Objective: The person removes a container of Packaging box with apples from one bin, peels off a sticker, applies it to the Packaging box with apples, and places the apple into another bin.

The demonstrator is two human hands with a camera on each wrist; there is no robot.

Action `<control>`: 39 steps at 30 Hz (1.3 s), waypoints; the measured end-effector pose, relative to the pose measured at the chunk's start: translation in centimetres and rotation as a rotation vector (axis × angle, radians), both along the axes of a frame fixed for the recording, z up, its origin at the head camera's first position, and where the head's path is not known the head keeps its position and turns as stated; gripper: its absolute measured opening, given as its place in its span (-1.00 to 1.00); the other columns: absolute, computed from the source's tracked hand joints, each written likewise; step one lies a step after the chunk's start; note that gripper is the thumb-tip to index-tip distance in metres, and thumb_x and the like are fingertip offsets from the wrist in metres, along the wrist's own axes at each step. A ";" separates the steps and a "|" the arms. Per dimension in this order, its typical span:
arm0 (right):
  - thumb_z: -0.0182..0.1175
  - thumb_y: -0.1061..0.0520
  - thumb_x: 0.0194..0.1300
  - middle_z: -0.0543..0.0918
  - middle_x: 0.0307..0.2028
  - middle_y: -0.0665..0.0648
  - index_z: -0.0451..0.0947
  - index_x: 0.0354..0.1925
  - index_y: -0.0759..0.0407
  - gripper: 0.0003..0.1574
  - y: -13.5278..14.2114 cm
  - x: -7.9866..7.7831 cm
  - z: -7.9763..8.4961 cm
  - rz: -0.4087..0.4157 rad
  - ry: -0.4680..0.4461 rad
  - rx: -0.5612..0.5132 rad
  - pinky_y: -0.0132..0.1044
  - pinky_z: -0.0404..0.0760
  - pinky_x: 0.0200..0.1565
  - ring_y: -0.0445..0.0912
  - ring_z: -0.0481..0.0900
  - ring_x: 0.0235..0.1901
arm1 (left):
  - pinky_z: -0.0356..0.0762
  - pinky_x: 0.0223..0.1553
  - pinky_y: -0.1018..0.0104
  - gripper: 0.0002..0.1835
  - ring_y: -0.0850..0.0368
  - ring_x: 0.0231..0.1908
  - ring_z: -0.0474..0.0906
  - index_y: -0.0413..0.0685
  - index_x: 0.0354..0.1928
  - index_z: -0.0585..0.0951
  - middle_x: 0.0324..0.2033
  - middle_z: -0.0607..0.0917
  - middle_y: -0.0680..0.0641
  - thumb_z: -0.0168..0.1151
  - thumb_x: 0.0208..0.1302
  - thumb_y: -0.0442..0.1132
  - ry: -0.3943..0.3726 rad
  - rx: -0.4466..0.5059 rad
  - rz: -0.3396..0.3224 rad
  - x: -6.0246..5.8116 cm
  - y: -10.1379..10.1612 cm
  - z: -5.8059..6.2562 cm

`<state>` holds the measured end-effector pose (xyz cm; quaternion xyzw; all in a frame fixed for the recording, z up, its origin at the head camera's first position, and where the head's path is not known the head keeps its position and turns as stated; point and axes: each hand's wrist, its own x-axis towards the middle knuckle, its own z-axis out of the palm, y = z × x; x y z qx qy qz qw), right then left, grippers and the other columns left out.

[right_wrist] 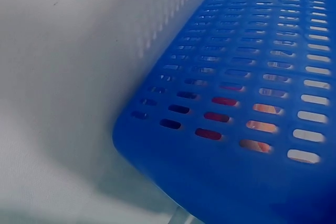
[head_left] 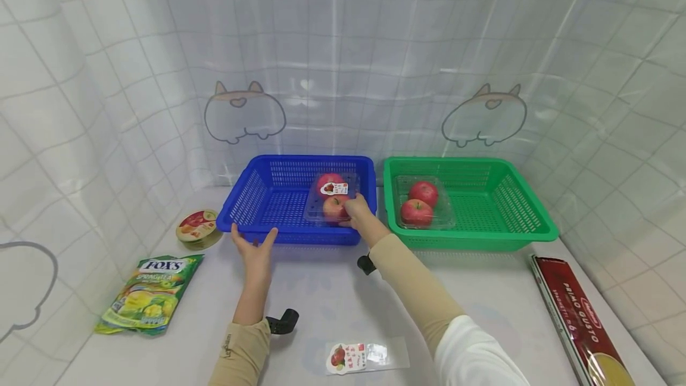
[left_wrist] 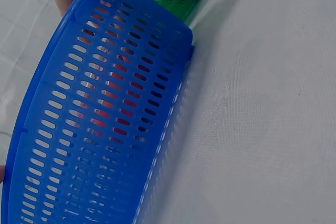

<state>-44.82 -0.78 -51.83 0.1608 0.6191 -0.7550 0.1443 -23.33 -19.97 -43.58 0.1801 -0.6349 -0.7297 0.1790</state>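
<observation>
A clear plastic box of apples [head_left: 316,210], with a small label on its lid, lies at the right end inside a blue basket [head_left: 289,237]. My right hand [head_left: 360,213] reaches over the basket's front rim and grips the box's right side; part of its fingers is hidden. In front of the basket, my left hand [head_left: 255,255] has thumb and fingers spread apart, fingertips at the front rim. The left wrist view shows the blue basket's slotted wall [left_wrist: 105,98]. Red apples show through the slots in the right wrist view, where the wall [right_wrist: 236,166] hides my right hand.
Right of the blue basket stands a green basket [head_left: 498,236] holding another clear box of apples [head_left: 442,216]. Round tins [head_left: 197,228] and a Fox's candy bag [head_left: 150,293] lie left. A spaghetti pack [head_left: 581,320] lies right, a labelled clear strip [head_left: 370,357] in front.
</observation>
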 end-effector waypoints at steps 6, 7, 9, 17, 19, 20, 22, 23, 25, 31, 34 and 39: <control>-0.06 0.41 0.16 -0.13 0.40 0.28 -0.23 0.45 -0.05 0.01 0.2 -0.6 -0.1 0.000 0.013 0.069 0.50 0.30 -0.26 0.34 -0.05 0.31 | 0.00 0.33 0.08 0.04 -0.23 0.37 -0.18 0.21 0.41 -0.40 0.40 -0.33 -0.16 0.20 0.22 -0.23 -0.013 -0.014 -0.002 0.1 0.1 0.1; -0.01 0.40 0.16 -0.11 0.41 0.25 -0.21 0.45 -0.08 0.03 0.3 -0.4 0.2 0.005 0.015 0.063 0.52 0.27 -0.23 0.33 -0.04 0.31 | 0.00 0.33 0.08 0.04 -0.23 0.37 -0.18 0.21 0.41 -0.40 0.40 -0.33 -0.16 0.20 0.22 -0.23 -0.015 -0.016 -0.002 0.2 0.1 0.2; -0.01 0.39 0.16 -0.12 0.41 0.26 -0.21 0.45 -0.07 0.02 0.2 0.2 0.9 0.012 0.027 0.072 0.54 0.21 -0.17 0.32 -0.04 0.31 | 0.01 0.33 0.09 0.04 -0.23 0.37 -0.17 0.22 0.41 -0.40 0.40 -0.33 -0.15 0.20 0.22 -0.23 -0.019 -0.018 0.001 0.2 0.0 0.2; -0.07 0.40 0.18 -0.01 0.39 0.27 -0.03 0.42 0.06 -0.13 1.9 11.5 13.4 0.024 0.159 0.066 0.34 0.28 0.06 0.24 0.00 0.33 | -0.09 0.36 0.11 0.03 -0.11 0.40 -0.26 0.20 0.41 -0.43 0.40 -0.37 -0.15 0.15 0.25 -0.27 0.000 -0.006 -0.007 0.1 -0.1 0.2; -0.14 0.41 0.21 -0.01 0.40 0.24 -0.02 0.41 0.11 -0.18 2.8 13.7 16.1 0.017 0.177 0.054 0.16 0.26 0.18 0.16 0.04 0.34 | -0.11 0.36 0.12 0.01 -0.11 0.39 -0.26 0.21 0.41 -0.43 0.41 -0.37 -0.14 0.14 0.26 -0.26 -0.004 -0.005 -0.011 0.2 -0.1 0.3; -0.15 0.43 0.19 -0.01 0.40 0.24 -0.01 0.41 0.13 -0.18 3.3 14.3 16.9 0.012 0.193 0.049 0.12 0.27 0.19 0.15 0.05 0.34 | -0.12 0.36 0.13 0.00 -0.11 0.40 -0.27 0.21 0.41 -0.43 0.41 -0.38 -0.13 0.13 0.27 -0.26 -0.004 -0.004 -0.010 0.2 -0.2 0.4; -0.16 0.46 0.16 -0.02 0.41 0.21 0.00 0.41 0.14 -0.16 4.3 15.0 18.0 -0.004 0.215 0.025 0.07 0.27 0.21 0.13 0.06 0.34 | -0.15 0.37 0.15 -0.01 -0.09 0.40 -0.29 0.22 0.41 -0.43 0.41 -0.40 -0.10 0.10 0.28 -0.24 -0.008 0.000 -0.011 0.3 -0.3 0.5; -0.17 0.47 0.15 -0.02 0.40 0.21 0.01 0.41 0.14 -0.15 4.8 15.2 18.3 -0.013 0.226 0.018 0.06 0.27 0.21 0.13 0.07 0.33 | -0.18 0.37 0.16 -0.02 -0.06 0.40 -0.33 0.23 0.41 -0.44 0.41 -0.42 -0.08 0.09 0.29 -0.23 -0.011 0.002 -0.013 0.4 -0.3 0.6; -0.16 0.47 0.14 -0.03 0.41 0.19 0.02 0.41 0.11 -0.14 5.9 15.4 18.7 -0.033 0.246 0.026 0.02 0.25 0.23 0.12 0.08 0.33 | -0.23 0.37 0.20 -0.03 0.00 0.40 -0.40 0.23 0.41 -0.44 0.40 -0.46 -0.05 0.07 0.29 -0.22 -0.011 0.005 -0.016 0.7 -0.3 0.9; -0.12 0.40 0.19 -0.01 0.40 0.18 0.06 0.40 0.02 -0.18 8.7 15.7 18.6 -0.080 0.312 0.138 -0.02 0.18 0.26 0.12 0.09 0.32 | -0.28 0.37 0.25 -0.05 0.05 0.39 -0.48 0.21 0.41 -0.46 0.39 -0.50 -0.04 0.04 0.31 -0.19 -0.011 0.001 -0.027 1.3 -0.1 1.6; -0.13 0.38 0.20 -0.02 0.40 0.18 0.05 0.40 0.01 -0.19 9.8 15.8 18.4 -0.082 0.329 0.165 0.00 0.15 0.26 0.16 0.07 0.32 | -0.23 0.37 0.19 -0.05 -0.03 0.40 -0.41 0.25 0.40 -0.46 0.39 -0.50 -0.03 0.04 0.31 -0.17 -0.022 0.017 -0.043 1.7 0.1 1.8; -0.15 0.35 0.24 -0.02 0.40 0.16 0.05 0.40 -0.01 -0.22 11.2 16.0 18.2 -0.081 0.323 0.216 -0.18 0.31 0.04 0.04 0.25 0.16 | -0.22 0.37 0.13 -0.05 -0.03 0.39 -0.41 0.28 0.41 -0.43 0.39 -0.50 -0.02 0.06 0.30 -0.11 -0.028 -0.008 -0.040 2.2 0.6 2.2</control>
